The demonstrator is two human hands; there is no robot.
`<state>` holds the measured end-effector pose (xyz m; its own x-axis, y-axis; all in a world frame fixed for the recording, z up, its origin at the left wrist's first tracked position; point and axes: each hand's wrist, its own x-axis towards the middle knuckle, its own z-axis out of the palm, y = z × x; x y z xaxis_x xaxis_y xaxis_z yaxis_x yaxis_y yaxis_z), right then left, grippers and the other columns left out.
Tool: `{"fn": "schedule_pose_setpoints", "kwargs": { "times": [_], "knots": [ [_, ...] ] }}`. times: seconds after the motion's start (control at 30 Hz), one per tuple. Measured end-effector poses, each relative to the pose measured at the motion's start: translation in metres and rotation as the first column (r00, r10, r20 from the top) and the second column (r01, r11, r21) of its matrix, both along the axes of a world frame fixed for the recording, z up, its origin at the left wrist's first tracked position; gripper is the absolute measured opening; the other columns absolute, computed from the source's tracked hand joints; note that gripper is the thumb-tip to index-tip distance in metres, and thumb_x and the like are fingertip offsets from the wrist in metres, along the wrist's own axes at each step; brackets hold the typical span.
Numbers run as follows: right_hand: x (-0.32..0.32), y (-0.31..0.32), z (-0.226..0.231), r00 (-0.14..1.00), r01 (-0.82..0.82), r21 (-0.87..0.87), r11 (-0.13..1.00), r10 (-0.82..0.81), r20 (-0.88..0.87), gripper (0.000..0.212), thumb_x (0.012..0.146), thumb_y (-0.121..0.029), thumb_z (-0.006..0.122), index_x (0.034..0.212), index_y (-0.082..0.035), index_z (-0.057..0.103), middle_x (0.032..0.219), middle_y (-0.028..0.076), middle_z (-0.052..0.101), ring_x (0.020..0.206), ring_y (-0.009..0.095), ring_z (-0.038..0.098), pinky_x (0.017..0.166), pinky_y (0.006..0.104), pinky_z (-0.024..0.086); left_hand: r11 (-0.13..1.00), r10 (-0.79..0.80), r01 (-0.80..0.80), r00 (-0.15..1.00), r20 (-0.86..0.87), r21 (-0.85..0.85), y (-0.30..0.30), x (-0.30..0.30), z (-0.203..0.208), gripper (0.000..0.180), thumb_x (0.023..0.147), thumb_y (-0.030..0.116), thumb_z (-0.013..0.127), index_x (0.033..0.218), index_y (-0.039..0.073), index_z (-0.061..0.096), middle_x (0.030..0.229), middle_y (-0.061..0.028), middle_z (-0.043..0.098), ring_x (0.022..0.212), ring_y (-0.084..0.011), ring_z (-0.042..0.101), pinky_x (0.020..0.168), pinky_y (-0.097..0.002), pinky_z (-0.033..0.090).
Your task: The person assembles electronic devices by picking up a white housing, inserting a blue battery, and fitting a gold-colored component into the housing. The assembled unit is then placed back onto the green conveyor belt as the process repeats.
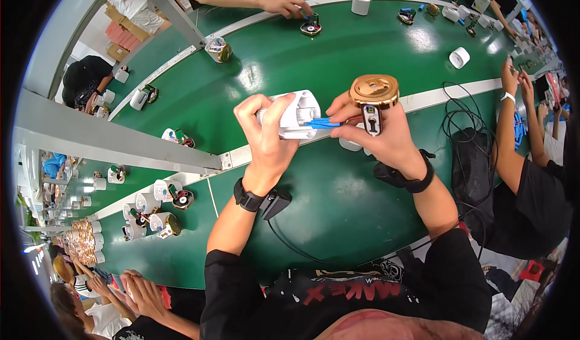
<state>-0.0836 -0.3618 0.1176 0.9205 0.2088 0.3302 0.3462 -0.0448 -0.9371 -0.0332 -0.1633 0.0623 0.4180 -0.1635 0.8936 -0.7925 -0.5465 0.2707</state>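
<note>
My left hand (266, 137) is closed around a white plastic housing (290, 121), its open, ribbed end turned to the right. In my right hand (393, 137) is a gold-capped assembly (374, 91), with a small board in a metallic frame hanging below the cap. Slim blue pieces (321, 123) on reddish wires run from my right fingertips to the mouth of the housing. How far they reach inside cannot be made out. Behind my right fingers a white part (350, 145) shows, mostly hidden.
White housings with wired inserts (160, 198) stand on the green table at left. A grey metal post (121, 140) crosses the left side. Black cables (462, 110) and a black mesh pouch (473, 165) lie at right. Across the table, a co-worker's hand (287, 6) touches a round part (311, 25).
</note>
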Motion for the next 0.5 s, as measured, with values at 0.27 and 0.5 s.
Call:
{"fn": "schedule_pose_setpoints", "kwargs": {
  "times": [0.27,0.5],
  "knots": [
    [0.004,0.003,-0.002,0.979,0.027,-0.201,0.979,0.015,0.204,0.018,0.076,0.007,0.073,0.092,0.004,0.066,0.093,0.008,0.067,0.085,0.014,0.065,0.078,0.0279,0.055,0.999,-0.049,0.049,0.999,-0.003,-0.007,-0.001,0.002,0.0,0.069,0.049,-0.005,0.082,0.112,0.013,0.061,0.098,-0.0077,0.041,0.092,-0.0266,0.045,0.078,-0.0365,0.042],
    [0.002,0.013,-0.004,0.961,0.068,0.037,0.997,-0.055,-0.272,0.017,0.076,-0.004,0.077,0.087,0.002,0.067,0.082,0.005,0.067,0.07,0.009,0.061,0.063,0.0236,0.051,0.995,-0.085,0.085,0.996,0.01,-0.044,-0.004,-0.005,0.003,0.068,0.049,-0.005,0.081,0.111,0.013,0.061,0.097,-0.0076,0.041,0.092,-0.0267,0.045,0.077,-0.0366,0.043]
  ]
}}
